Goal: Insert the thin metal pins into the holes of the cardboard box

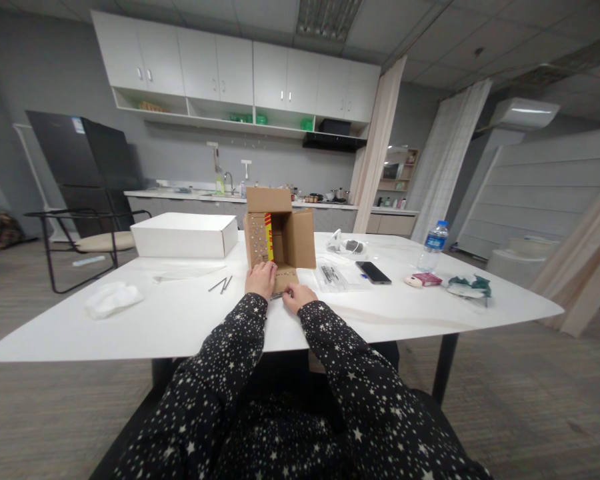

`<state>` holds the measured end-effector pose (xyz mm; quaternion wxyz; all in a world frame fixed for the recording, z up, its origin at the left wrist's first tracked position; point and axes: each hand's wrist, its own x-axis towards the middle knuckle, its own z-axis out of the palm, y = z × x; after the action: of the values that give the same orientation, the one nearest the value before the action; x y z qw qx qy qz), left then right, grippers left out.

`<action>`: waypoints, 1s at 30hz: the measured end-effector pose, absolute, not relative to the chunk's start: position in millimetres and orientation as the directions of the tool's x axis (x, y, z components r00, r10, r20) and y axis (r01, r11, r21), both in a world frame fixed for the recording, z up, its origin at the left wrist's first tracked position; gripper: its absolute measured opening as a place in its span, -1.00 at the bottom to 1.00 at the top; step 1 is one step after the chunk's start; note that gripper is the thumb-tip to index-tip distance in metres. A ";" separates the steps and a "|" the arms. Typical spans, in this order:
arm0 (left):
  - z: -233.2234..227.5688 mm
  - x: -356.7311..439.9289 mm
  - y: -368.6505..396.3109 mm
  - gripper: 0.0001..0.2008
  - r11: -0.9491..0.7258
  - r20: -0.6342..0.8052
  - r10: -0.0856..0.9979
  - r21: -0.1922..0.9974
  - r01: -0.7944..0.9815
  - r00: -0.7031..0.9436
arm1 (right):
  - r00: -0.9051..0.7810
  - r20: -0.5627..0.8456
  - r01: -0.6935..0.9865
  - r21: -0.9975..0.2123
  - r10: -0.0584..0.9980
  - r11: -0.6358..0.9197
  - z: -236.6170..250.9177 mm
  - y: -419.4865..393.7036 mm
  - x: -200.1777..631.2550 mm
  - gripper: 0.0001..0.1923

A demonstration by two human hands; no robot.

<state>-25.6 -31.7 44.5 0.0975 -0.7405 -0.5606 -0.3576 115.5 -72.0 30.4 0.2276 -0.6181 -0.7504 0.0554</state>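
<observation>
Star-patterned sleeves lead to both hands at the near edge of the table (180, 320). Left hand (261, 279) lies flat, grip spread, on the lowered front flap of the cardboard box (280, 230), which stands directly ahead, opening toward the person. Right hand (297, 295), just beside the flap, pinches a small dark object; its identity cannot be determined. Red-yellow label printing is illegible.

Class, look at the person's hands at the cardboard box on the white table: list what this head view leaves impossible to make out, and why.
- Head view: the small dark item at the right hand is too small to identify.
- Left hand covers part of the cardboard box flap, hiding what lies beneath.
- Box contents: hidden by its own walls.
- Print on the water bottle label: too small.
- Items in the clear bag: too small and blurred.
</observation>
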 end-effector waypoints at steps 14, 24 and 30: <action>46.2 -23.9 -37.1 -0.67 -0.366 0.628 0.766 0.257 0.894 0.133 | -0.132 0.264 0.898 -0.375 0.955 0.228 30.0 -70.9 115.9 -0.75; 49.9 -26.0 -37.9 -0.67 -0.274 0.587 0.803 0.212 0.938 0.102 | -0.129 0.278 0.906 -0.356 0.952 0.227 29.4 -70.3 116.2 -0.75; 51.2 -27.8 -38.2 -0.70 -0.270 0.594 0.800 0.226 0.936 0.088 | -0.130 0.280 0.905 -0.359 0.951 0.229 29.0 -70.6 116.2 -0.74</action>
<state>-27.8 -38.2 51.2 0.1062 -0.7298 -0.5947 -0.3202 116.2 -70.6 29.0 0.2284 -0.6189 -0.7499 0.0507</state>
